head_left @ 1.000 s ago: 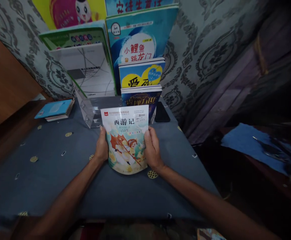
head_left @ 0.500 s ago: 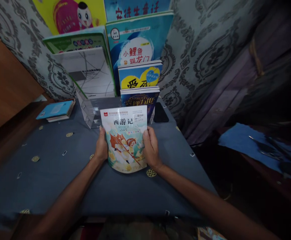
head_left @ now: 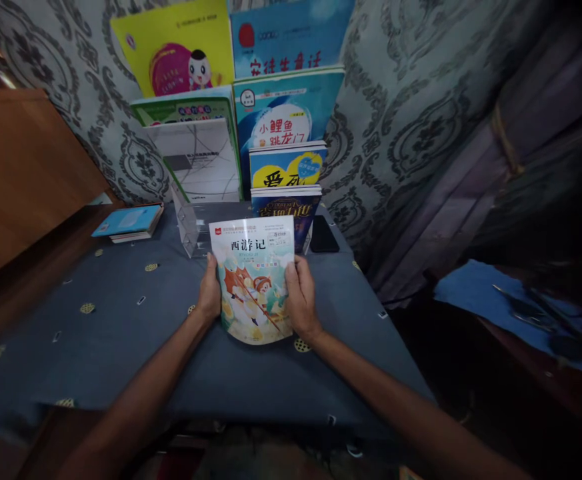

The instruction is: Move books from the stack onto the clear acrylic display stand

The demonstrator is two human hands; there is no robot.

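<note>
I hold an illustrated children's book [head_left: 253,277] upright over the blue-grey tablecloth [head_left: 121,340], its cover with a cartoon monkey figure facing me. My left hand [head_left: 209,295] grips its left edge and my right hand [head_left: 299,297] grips its right edge, fingers wrapped round the cover. Just behind the book stands a clear acrylic display rack [head_left: 193,227] with tiers of books: a dark blue one [head_left: 291,203], a yellow-and-blue one [head_left: 287,167], a large teal one [head_left: 283,107] and a white one [head_left: 198,160].
A small stack of books with a light blue cover [head_left: 128,222] lies at the table's back left. A black phone [head_left: 323,234] lies right of the rack. A patterned curtain [head_left: 411,113] hangs behind. A wooden panel [head_left: 15,173] stands at left; a dark drop lies right of the table.
The view has tilted up and shifted, showing more of the top books. The held book stays in both hands, slightly closer to the rack.
</note>
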